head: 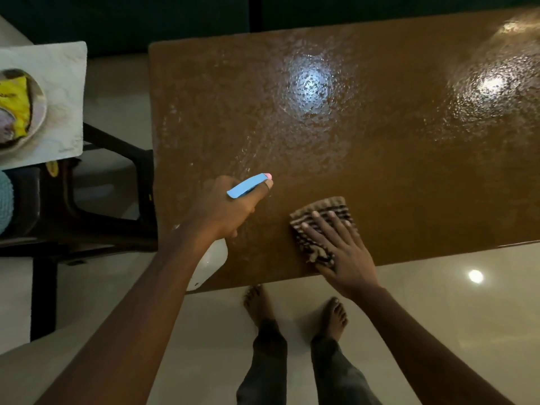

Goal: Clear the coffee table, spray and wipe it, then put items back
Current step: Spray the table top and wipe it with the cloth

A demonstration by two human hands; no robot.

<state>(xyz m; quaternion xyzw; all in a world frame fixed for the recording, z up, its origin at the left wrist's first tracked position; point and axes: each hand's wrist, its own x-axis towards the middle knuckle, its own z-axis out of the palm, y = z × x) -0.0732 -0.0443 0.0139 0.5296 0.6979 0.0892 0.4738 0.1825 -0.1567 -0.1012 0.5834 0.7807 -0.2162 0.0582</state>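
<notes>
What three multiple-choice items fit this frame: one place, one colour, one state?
1. Where is the cloth?
A. On the table near its front edge, under the right hand
B. At the table's far edge
C. Held up in the left hand

2. What colour is the spray bottle head?
A. Red
B. Blue
C. Green

3. What is the left hand doing?
A. Lying flat on the table
B. Hanging idle
C. Gripping the spray bottle

Answers:
1 A, the right hand's straight fingers press the cloth onto the tabletop by the front edge.
2 B, the head is light blue with a pink tip.
3 C, its fingers curl round the bottle below the head.
</notes>
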